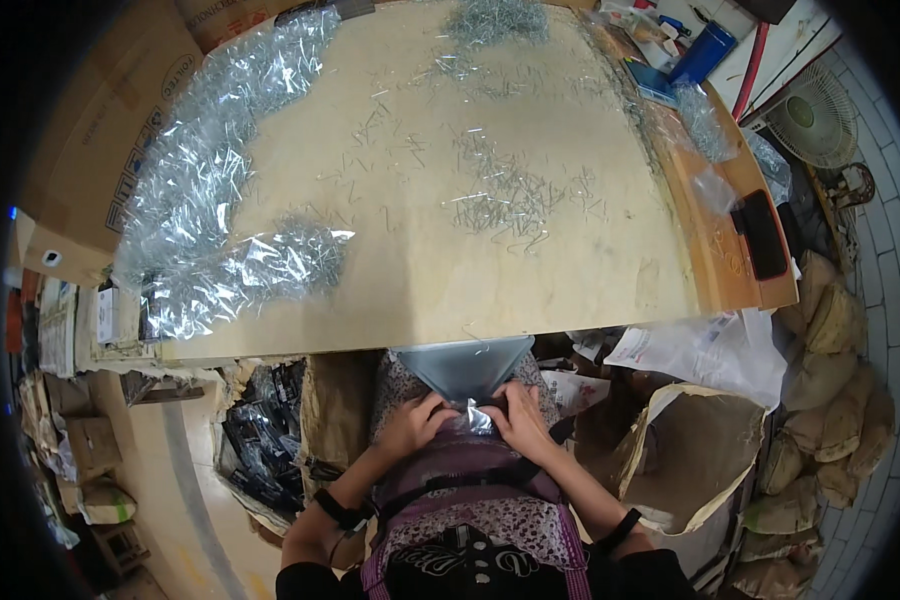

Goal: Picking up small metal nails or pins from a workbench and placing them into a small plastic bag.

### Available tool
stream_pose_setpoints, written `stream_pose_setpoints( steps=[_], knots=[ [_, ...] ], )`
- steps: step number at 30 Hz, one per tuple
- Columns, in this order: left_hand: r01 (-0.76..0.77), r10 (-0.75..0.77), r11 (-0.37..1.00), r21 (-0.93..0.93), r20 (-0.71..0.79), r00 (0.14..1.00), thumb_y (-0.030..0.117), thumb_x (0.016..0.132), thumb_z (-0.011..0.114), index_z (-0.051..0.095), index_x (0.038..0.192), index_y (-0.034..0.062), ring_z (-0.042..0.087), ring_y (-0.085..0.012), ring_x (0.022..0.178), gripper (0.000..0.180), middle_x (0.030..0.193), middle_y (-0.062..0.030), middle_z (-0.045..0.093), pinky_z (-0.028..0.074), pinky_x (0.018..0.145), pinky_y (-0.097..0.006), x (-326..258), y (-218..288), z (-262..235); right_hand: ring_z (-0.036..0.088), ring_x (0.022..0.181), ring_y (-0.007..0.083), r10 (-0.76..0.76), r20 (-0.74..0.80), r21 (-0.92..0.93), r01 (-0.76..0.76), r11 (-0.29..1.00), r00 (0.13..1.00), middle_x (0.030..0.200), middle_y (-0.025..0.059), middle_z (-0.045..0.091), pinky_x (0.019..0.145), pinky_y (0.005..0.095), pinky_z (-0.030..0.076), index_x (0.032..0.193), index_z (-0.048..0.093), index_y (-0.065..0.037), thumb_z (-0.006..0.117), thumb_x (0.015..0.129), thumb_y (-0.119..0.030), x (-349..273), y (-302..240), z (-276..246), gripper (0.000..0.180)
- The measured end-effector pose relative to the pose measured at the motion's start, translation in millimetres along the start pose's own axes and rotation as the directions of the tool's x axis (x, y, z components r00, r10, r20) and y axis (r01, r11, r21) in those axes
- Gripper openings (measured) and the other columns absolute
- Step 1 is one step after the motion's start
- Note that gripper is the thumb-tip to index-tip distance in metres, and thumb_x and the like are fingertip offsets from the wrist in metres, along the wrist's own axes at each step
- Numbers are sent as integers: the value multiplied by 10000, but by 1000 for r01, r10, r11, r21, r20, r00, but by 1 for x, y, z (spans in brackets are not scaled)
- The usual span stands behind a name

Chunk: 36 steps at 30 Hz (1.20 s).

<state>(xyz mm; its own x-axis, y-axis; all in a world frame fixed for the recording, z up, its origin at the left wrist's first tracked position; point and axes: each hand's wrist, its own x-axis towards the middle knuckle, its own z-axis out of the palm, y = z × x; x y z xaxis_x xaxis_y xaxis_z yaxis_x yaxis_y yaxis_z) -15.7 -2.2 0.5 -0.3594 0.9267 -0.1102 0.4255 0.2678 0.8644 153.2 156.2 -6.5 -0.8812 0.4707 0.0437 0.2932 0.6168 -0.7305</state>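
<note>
Table middle (pixel 410 290) lies open between plastic bag heap (pixel 195 200) and scattered metal clips (pixel 505 195).

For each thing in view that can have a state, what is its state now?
Left hand: closed on the small clear bag.
Right hand: closed on the same bag.
Small clear bag: held under the grey funnel's outlet.
Grey funnel: hanging at the table edge.
Metal hooks: scattered loose.
Phone: screen dark.

A pale wooden desk (pixel 530 290) fills the middle. Left of the desk stand cardboard boxes (pixel 90 130); right of it runs a white tiled floor (pixel 895 200) with a small fan (pixel 813 117) and stuffed tan sacks (pixel 830 330); brown paper bags (pixel 690 450) sit below the desk's front edge
</note>
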Motion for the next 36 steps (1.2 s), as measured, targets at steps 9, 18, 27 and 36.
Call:
stream_pose_setpoints(
  steps=[9, 18, 27, 36],
  knots=[
    [-308, 310, 950, 45, -52, 949, 114, 809, 726, 699, 1017, 67, 673, -231, 848, 215, 1025, -49, 703, 536, 754, -328, -1, 15, 5, 496, 1154, 335, -358, -339, -365, 230, 902, 870, 1213, 155, 548, 1005, 490, 317, 1187, 566, -30, 665, 838, -193, 114, -75, -108, 398],
    [-175, 143, 971, -163, -190, 971, 54, 800, 729, 713, 908, 23, 660, -204, 786, 114, 888, -82, 713, 524, 742, -308, 2, 35, 1, 335, 1371, 330, -419, 51, -468, 392, 792, 907, 1447, 108, 435, 1136, 515, 224, 1369, 493, -171, 535, 908, -449, 170, -72, -111, 540],
    [-82, 37, 954, -289, -157, 987, 56, 800, 732, 712, 912, 17, 655, -175, 799, 120, 876, -86, 710, 513, 757, -287, 0, 40, 2, 414, 1313, 358, -224, -277, -138, 192, 972, 934, 1390, 141, 488, 1130, 473, 269, 1318, 526, -75, 523, 931, -142, 142, -71, -117, 392],
    [-98, 56, 945, -313, -142, 988, 62, 775, 763, 710, 891, 22, 652, -152, 807, 133, 875, -75, 701, 513, 753, -278, -6, 41, 0, 425, 1327, 308, -349, 9, 71, 347, 935, 937, 1378, 137, 508, 1131, 433, 311, 1257, 579, -61, 533, 905, -53, 129, -87, -120, 354]
  ],
)
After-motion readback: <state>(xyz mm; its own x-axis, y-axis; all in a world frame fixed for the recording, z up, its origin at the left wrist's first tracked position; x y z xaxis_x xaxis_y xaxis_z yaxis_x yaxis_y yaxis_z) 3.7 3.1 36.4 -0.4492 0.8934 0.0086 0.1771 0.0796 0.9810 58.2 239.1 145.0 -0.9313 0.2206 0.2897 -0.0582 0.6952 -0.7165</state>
